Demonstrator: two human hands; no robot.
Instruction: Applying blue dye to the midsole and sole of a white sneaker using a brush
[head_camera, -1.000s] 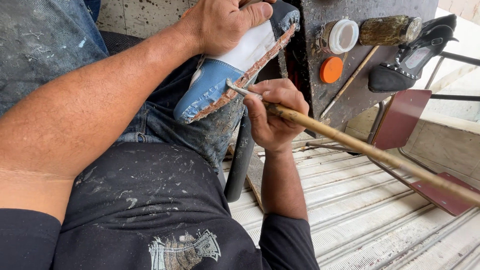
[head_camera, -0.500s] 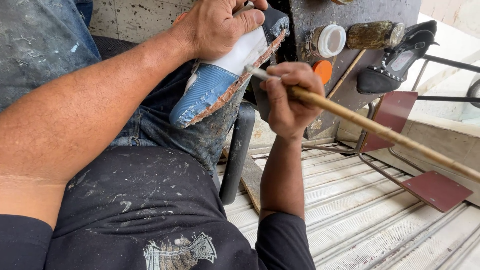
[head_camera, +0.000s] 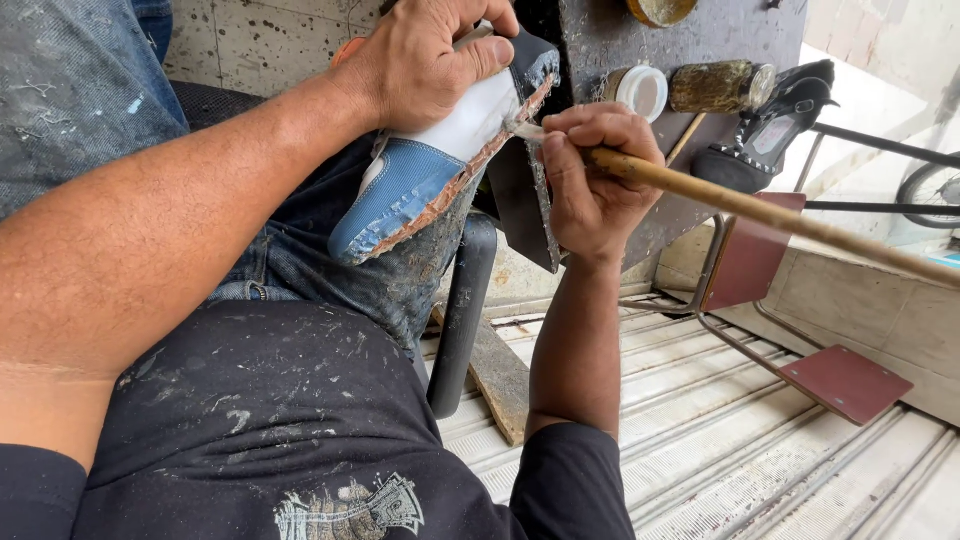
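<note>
One blue-and-white shoe (head_camera: 430, 180), one long-handled brush (head_camera: 760, 210), two jars (head_camera: 640, 90), one black heeled sandal (head_camera: 770, 135), two hands (head_camera: 425, 65)

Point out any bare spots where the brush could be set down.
Free: the ribbed metal floor right of the right hand's forearm, below the red footrest plates. Crowded: the dark bench top, with a white-lidded jar, bottle and black heeled shoe; the left hand pins the blue-white shoe on the lap.

Blue-white shoe (head_camera: 430, 170), long wooden brush (head_camera: 760, 210)
</note>
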